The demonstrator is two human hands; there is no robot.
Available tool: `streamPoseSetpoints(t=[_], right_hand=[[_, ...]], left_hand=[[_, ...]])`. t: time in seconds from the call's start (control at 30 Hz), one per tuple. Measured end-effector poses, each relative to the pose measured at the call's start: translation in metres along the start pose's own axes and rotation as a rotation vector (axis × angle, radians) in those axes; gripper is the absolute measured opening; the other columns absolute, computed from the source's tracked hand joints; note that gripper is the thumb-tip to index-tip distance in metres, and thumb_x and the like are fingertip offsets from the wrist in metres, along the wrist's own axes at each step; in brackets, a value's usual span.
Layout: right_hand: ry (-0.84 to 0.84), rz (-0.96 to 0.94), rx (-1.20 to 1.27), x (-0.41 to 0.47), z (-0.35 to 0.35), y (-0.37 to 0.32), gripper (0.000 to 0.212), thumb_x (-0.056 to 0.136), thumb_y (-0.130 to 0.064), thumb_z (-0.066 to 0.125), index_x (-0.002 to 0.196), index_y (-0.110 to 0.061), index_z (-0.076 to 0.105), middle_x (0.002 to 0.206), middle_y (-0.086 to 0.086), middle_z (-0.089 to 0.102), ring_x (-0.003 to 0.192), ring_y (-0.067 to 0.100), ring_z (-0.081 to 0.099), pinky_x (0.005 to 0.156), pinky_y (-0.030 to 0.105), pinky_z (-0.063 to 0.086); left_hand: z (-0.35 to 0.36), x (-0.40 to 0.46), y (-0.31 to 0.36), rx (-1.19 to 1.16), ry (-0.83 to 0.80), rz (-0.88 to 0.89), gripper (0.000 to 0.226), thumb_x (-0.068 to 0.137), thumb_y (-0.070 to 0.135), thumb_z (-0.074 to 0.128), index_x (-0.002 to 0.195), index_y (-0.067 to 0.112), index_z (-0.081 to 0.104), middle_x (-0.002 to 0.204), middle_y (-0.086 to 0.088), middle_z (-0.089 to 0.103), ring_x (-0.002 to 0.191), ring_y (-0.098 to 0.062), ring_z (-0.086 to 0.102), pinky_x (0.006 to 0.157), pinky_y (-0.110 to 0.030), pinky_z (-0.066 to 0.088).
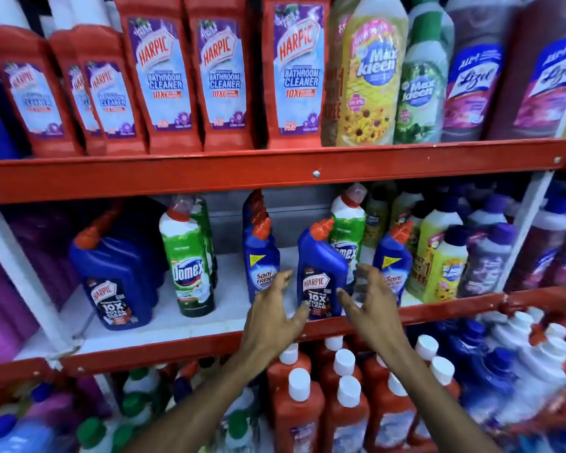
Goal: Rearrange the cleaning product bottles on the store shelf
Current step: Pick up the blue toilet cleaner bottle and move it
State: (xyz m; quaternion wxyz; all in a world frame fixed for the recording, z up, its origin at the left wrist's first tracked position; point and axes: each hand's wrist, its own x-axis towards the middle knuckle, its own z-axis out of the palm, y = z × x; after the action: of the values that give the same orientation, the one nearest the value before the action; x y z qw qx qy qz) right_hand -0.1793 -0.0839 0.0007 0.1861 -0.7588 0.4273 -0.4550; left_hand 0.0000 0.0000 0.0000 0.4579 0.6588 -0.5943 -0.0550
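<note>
On the middle shelf (177,325), at its front edge, a blue Harpic bottle (321,273) stands upright between my two hands. My left hand (272,317) is spread wide, fingers reaching toward the bottle's left side, one fingertip near the base but, as far as I can judge, not gripping. My right hand (370,302) is likewise open, fingers curled loosely beside the bottle's right side, holding nothing. I read this as the approach to a two-handed grasp, or possibly the instant after setting the bottle down; I cannot tell which.

The next move, I think, calls for closing both hands on the bottle's body below the shoulder and lifting or sliding it without knocking the neighbours, which stand close behind and to either side.

Counting the middle shelf: two blue Harpic bottles that I can see, this one and a larger one (115,276) at the left; two green Domex bottles, one left of centre (188,259) and one (348,223) just behind the bottle between my hands; two front Sani Fresh bottles (260,256) (392,256), the left with more caps lined up behind it, too hidden to count. On the top shelf, five red Harpic Bathroom Cleaner bottles (299,70) show in front.
</note>
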Motion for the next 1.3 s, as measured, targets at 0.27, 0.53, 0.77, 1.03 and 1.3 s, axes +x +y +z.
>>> streamPoseSetpoints(t=[0.27, 0.53, 0.77, 1.03, 1.3], right_hand=[[-0.210, 0.017, 0.116, 0.004, 0.000, 0.012, 0.039, 0.089, -0.017, 0.071, 0.127, -0.015, 0.058, 0.111, -0.004, 0.072, 0.093, -0.019, 0.063, 0.078, 0.003, 0.047], [-0.161, -0.127, 0.168, -0.008, 0.002, -0.021, 0.042, 0.089, -0.019, 0.069, 0.128, -0.018, 0.055, 0.117, -0.006, 0.068, 0.101, 0.002, 0.067, 0.088, 0.028, 0.055], [-0.162, -0.257, 0.257, -0.012, 0.040, -0.094, 0.040, 0.091, -0.030, 0.066, 0.129, -0.021, 0.054, 0.122, -0.003, 0.068, 0.108, 0.015, 0.068, 0.091, 0.040, 0.055], [-0.293, -0.304, 0.398, -0.034, 0.145, -0.175, 0.042, 0.089, -0.025, 0.064, 0.130, -0.017, 0.055, 0.122, 0.003, 0.069, 0.107, 0.018, 0.069, 0.093, 0.042, 0.055], [-0.372, -0.283, 0.345, -0.045, 0.226, -0.221, 0.045, 0.088, -0.026, 0.064, 0.129, -0.009, 0.056, 0.121, 0.009, 0.066, 0.113, 0.024, 0.062, 0.096, 0.031, 0.048]], left_hand=[[0.030, 0.019, -0.003, -0.271, 0.052, -0.136, 0.055, 0.084, 0.004, 0.077, 0.132, 0.019, 0.057, 0.125, -0.004, 0.073, 0.111, -0.019, 0.072, 0.096, -0.046, 0.062], [0.008, -0.009, -0.009, -0.377, 0.340, 0.013, 0.059, 0.084, 0.000, 0.079, 0.133, 0.028, 0.062, 0.122, 0.014, 0.074, 0.101, 0.001, 0.073, 0.090, -0.018, 0.058], [-0.069, -0.035, -0.026, -0.286, 0.572, 0.089, 0.060, 0.085, 0.027, 0.081, 0.138, 0.041, 0.057, 0.122, 0.017, 0.073, 0.102, -0.009, 0.075, 0.088, -0.035, 0.061], [-0.163, -0.077, -0.092, -0.115, 0.774, -0.012, 0.054, 0.086, 0.033, 0.073, 0.134, 0.051, 0.056, 0.132, -0.003, 0.072, 0.113, -0.026, 0.073, 0.102, -0.046, 0.057], [-0.214, -0.090, -0.147, -0.101, 0.765, -0.121, 0.056, 0.085, 0.037, 0.069, 0.139, 0.036, 0.052, 0.120, 0.047, 0.061, 0.102, 0.003, 0.070, 0.091, -0.052, 0.062]])
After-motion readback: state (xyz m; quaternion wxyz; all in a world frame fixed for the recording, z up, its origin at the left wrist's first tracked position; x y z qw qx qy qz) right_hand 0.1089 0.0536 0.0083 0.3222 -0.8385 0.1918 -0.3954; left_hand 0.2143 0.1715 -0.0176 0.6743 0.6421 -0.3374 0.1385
